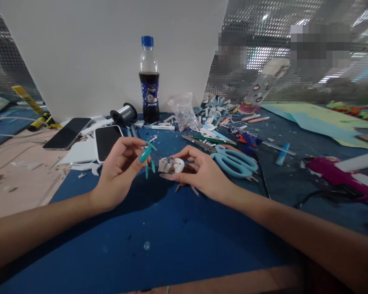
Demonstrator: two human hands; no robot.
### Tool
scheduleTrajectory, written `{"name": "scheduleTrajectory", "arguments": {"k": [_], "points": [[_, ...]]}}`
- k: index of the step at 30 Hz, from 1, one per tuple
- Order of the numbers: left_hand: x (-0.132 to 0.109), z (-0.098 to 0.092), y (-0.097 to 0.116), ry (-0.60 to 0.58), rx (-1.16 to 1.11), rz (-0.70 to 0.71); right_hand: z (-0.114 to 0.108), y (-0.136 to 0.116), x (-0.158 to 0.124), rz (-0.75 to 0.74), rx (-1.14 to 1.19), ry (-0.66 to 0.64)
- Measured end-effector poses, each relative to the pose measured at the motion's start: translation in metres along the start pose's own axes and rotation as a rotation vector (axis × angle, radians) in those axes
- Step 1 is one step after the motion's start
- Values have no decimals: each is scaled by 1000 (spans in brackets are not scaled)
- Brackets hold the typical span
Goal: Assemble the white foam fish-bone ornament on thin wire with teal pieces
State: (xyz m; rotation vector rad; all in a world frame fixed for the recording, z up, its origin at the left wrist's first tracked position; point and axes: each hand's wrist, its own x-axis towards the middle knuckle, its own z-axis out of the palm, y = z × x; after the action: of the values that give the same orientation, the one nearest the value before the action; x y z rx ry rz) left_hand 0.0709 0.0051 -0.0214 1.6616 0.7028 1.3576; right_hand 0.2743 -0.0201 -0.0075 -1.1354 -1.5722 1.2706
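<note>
My right hand (204, 169) pinches a small white curled piece (174, 165), perhaps paper or foam, between thumb and fingers just above the blue mat (159, 228). The piece is ring-like with gaps in it; its material is unclear. Left of it, my left hand (122, 167) is curled, thumb and index fingertips drawn close together. Long teal nails cover those fingertips, and whatever may be between them is too small to make out. The left fingertips are a short way from the white piece. Light-blue-handled scissors (234, 161) lie just beyond my right hand.
Behind stand a Pepsi bottle (149, 96), a wire spool (124, 113) and a plastic bag (184, 110). Two phones (68, 132) lie left. White scraps (216, 108) pile at the back. A magenta glue gun (340, 177) with a black cord lies right; coloured sheets (313, 120) are behind it.
</note>
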Motion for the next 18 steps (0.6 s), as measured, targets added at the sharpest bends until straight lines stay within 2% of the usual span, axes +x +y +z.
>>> {"name": "scheduleTrajectory", "arguments": {"k": [8,10,13,15,18], "points": [[-6,-1,1,-87,-115,148,-3,4,4,21,-13,23],[-7,-2,5,-189,-85,173,-4,5,4,24,-22,32],[-7,-3,10,-446,-9,145,-4,6,4,34,-66,32],[-8,-5,11,-571,17,123,-4,5,4,8,-95,43],[-9,-6,8,-581,36,125,-2,3,3,-62,-91,51]]}}
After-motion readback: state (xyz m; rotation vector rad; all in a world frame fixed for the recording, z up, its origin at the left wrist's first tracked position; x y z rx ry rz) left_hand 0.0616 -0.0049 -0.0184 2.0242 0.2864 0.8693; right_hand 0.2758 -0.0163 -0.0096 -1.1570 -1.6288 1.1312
